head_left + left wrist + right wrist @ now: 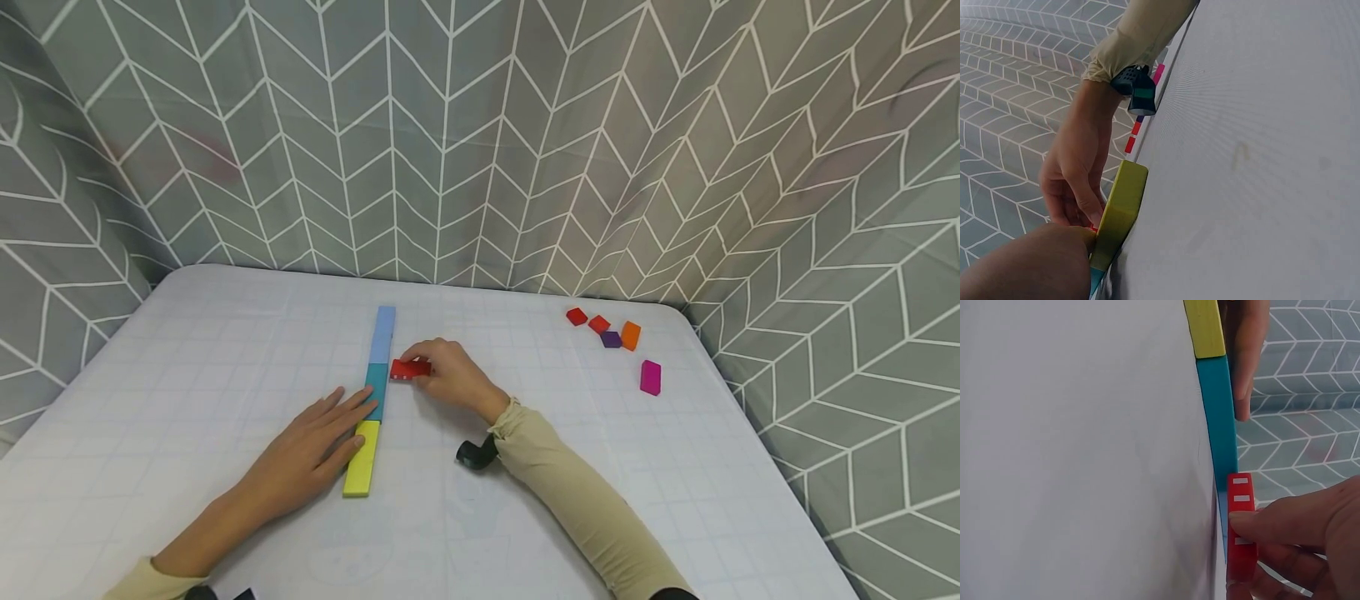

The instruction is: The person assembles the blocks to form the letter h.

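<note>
Three long blocks lie end to end in a line on the white table: light blue [382, 337] at the far end, teal [378, 379] in the middle and yellow [361, 471] nearest. My left hand [296, 458] lies along the line's left side, fingers extended, their tips on the teal and yellow blocks. Just right of the line, my right hand [459, 375] pinches a small red block with white window-like marks [407, 370] between thumb and fingers. In the right wrist view this red block [1242, 553] overlaps the end of the teal block [1216, 412].
At the back right lie two small red blocks [577, 317], a purple block [611, 339] and an orange block [631, 336]. A magenta block [650, 377] sits nearer. Behind the table [480, 533] hangs a grey curtain [420, 150] with white lines.
</note>
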A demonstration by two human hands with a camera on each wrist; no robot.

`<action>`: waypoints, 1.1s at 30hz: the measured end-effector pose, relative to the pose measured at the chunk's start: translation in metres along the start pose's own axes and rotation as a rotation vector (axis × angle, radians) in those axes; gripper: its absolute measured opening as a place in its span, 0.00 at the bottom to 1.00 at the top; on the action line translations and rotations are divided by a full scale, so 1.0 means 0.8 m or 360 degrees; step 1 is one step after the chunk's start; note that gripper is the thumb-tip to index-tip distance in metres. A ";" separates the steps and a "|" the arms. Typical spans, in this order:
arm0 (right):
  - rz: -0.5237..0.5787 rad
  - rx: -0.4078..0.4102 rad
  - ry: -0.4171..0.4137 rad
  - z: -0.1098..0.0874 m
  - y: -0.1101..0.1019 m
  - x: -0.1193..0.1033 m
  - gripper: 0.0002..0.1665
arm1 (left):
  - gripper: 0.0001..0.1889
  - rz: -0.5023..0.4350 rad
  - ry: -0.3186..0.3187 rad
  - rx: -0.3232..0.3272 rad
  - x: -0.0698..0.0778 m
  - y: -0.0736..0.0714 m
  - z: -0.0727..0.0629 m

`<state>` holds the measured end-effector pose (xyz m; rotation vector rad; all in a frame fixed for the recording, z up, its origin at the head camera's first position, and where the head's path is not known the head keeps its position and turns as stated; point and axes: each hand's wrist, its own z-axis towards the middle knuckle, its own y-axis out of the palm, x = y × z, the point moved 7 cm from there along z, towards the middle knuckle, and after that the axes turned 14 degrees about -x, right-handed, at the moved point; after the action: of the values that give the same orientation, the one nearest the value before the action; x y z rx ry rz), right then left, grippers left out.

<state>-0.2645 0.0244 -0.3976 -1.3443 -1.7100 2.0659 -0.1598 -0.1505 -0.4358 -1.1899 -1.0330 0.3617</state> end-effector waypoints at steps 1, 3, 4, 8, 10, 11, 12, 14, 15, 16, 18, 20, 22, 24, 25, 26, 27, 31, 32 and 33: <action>0.0006 -0.0002 -0.0001 0.001 0.001 0.000 0.20 | 0.28 0.0003 -0.0002 -0.0003 0.000 0.000 0.000; 0.0016 -0.0007 -0.0004 0.002 0.002 0.000 0.20 | 0.28 0.0007 -0.0006 -0.0008 0.001 0.000 0.000; 0.0019 -0.0010 -0.0004 0.003 0.003 0.001 0.20 | 0.28 0.0008 -0.0007 -0.0012 0.001 -0.001 0.000; 0.0024 -0.0019 0.0004 0.006 0.007 0.002 0.20 | 0.29 0.0007 -0.0010 -0.0023 0.002 -0.001 0.000; 0.0021 -0.0023 0.0014 0.007 0.008 0.003 0.20 | 0.29 0.0003 -0.0010 -0.0023 0.002 -0.001 0.000; 0.0020 -0.0025 0.0017 0.007 0.008 0.003 0.20 | 0.29 0.0003 -0.0010 -0.0022 0.002 -0.001 0.000; 0.0017 -0.0028 0.0021 0.007 0.009 0.003 0.20 | 0.29 0.0002 -0.0010 -0.0020 0.002 -0.001 0.000; 0.0006 -0.0033 0.0026 0.008 0.010 0.003 0.20 | 0.29 0.0001 -0.0009 -0.0018 0.002 -0.001 -0.001; 0.0001 -0.0036 0.0028 0.008 0.010 0.004 0.20 | 0.29 0.0002 -0.0008 -0.0015 0.002 -0.001 -0.001; -0.0002 -0.0039 0.0030 0.008 0.010 0.004 0.20 | 0.29 0.0002 -0.0006 -0.0013 0.002 -0.002 -0.001; -0.0010 -0.0041 0.0033 0.008 0.010 0.004 0.20 | 0.29 0.0008 -0.0005 -0.0011 0.002 -0.002 0.000; -0.0013 -0.0042 0.0036 0.008 0.010 0.005 0.20 | 0.29 0.0012 -0.0005 -0.0011 0.001 -0.002 0.000; -0.0012 -0.0043 0.0036 0.009 0.010 0.006 0.21 | 0.29 0.0016 -0.0003 -0.0009 0.001 -0.002 0.001; -0.0014 -0.0042 0.0038 0.009 0.010 0.007 0.21 | 0.29 0.0021 -0.0003 -0.0012 0.000 -0.002 0.002; -0.0011 -0.0043 0.0039 0.009 0.009 0.007 0.21 | 0.29 0.0021 -0.0003 -0.0013 0.000 -0.002 0.002; -0.0007 -0.0043 0.0039 0.009 0.009 0.008 0.21 | 0.29 0.0022 -0.0003 -0.0014 -0.001 -0.001 0.003; -0.0003 -0.0043 0.0037 0.009 0.009 0.008 0.21 | 0.29 0.0021 -0.0004 -0.0017 -0.001 -0.001 0.003; 0.0017 -0.0050 0.0043 0.008 0.010 0.007 0.21 | 0.29 0.0013 -0.0010 -0.0022 -0.001 0.000 0.003; 0.0018 -0.0052 0.0044 0.008 0.010 0.007 0.21 | 0.29 0.0009 -0.0011 -0.0021 -0.001 0.000 0.002; 0.0020 -0.0056 0.0047 0.007 0.011 0.007 0.21 | 0.29 0.0006 -0.0012 -0.0021 -0.001 0.000 0.002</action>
<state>-0.2683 0.0206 -0.4083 -1.3918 -1.7380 2.0217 -0.1614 -0.1500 -0.4366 -1.2031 -1.0412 0.3632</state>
